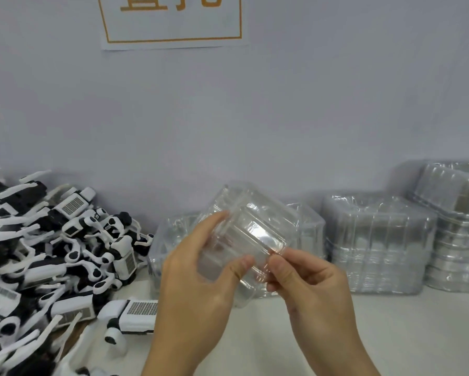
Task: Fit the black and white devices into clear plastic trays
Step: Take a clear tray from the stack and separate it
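I hold a small stack of clear plastic trays (251,229) tilted in the air above the table's middle. My left hand (198,278) grips its left side, fingers over the top and thumb at the lower rim. My right hand (306,280) pinches the trays' lower right corner between thumb and forefinger. A large heap of black and white devices (62,240) covers the left of the table. One white device (135,316) lies apart from the heap, just left of my left wrist.
Wrapped stacks of clear trays (377,245) stand along the wall at the right, with a taller stack (455,226) at the far right and another bundle (168,234) behind my hands. A pale wall with an orange-framed paper sign (171,20) rises behind the white table (404,335).
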A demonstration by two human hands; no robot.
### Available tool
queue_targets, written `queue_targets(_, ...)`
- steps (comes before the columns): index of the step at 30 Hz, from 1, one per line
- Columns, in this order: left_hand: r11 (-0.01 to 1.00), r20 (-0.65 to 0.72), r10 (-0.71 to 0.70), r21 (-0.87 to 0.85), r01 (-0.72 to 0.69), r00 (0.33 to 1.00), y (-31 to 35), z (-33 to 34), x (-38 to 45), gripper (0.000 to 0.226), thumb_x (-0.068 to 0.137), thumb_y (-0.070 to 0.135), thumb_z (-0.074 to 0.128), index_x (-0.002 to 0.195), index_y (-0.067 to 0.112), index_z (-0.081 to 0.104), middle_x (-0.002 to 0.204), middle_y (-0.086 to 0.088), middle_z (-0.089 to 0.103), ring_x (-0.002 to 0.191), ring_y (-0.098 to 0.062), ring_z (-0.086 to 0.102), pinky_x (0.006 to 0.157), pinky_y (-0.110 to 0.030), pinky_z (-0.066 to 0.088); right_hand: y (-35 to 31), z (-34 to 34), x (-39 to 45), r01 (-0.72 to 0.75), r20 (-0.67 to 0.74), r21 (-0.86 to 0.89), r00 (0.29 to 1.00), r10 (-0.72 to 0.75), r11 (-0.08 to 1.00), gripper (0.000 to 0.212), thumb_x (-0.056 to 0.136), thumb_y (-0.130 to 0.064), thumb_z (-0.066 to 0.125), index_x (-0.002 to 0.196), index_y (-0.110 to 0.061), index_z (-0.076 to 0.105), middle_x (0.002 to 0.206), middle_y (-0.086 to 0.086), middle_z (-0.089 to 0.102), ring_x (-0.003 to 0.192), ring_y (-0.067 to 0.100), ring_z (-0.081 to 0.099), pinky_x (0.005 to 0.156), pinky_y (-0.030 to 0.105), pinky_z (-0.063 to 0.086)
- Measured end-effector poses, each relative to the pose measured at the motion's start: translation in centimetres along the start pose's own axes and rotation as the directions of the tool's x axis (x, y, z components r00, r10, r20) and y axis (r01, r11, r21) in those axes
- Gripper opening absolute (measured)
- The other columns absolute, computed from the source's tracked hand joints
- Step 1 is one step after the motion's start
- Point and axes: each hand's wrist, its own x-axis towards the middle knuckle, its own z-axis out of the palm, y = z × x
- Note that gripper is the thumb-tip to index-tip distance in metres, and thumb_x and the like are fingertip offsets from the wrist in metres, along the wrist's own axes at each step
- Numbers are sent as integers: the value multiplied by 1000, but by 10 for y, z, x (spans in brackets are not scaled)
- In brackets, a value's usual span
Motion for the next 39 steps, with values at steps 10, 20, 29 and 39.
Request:
queue_targets(10, 994, -6, 32, -100, -33, 999, 15, -10, 7, 38, 64, 43, 74, 101, 46, 67, 102, 24, 70, 101, 1, 65, 81, -10, 48, -5, 3, 2, -39, 96, 153, 995, 24, 987, 47, 51, -43, 94, 81, -10, 81, 72, 10, 73, 63, 15, 67, 57, 20, 53)
queue_targets(20, 998, 21, 43, -52, -42, 999, 16, -13, 8, 41, 71, 50, 82, 101, 64, 59, 108, 38, 62, 106, 10, 58, 80, -1, 40, -5, 8, 1, -47, 55, 142, 998, 40, 989, 16, 65, -22, 85, 78, -12, 81, 71, 9, 72, 62, 14, 66, 59, 21, 53)
queue_targets(29, 963, 94, 120, 232, -139, 988, 12, -13, 5, 76, 45, 71, 75, 112, 67, 39, 113, 33, 51, 112, 3, 51, 91, -21, 40, -10, 9, 0, 12, -13, -79, 1000, -13, 997, 24, 62, -26, 91, 79, -15, 79, 78, 11, 76, 70, 23, 75, 62, 24, 58)
queue_targets(39, 966, 5, 184, 185, -182, 983, 2, -21, 9, 71, 57, 58, 80, 122, 37, 59, 108, 19, 63, 107, -7, 61, 90, -13, 44, -12, 17, 1, 92, 22, -75, 996, -91, 993, 7, 72, -11, 76, 77, -7, 79, 72, 12, 75, 64, 17, 72, 60, 18, 54)
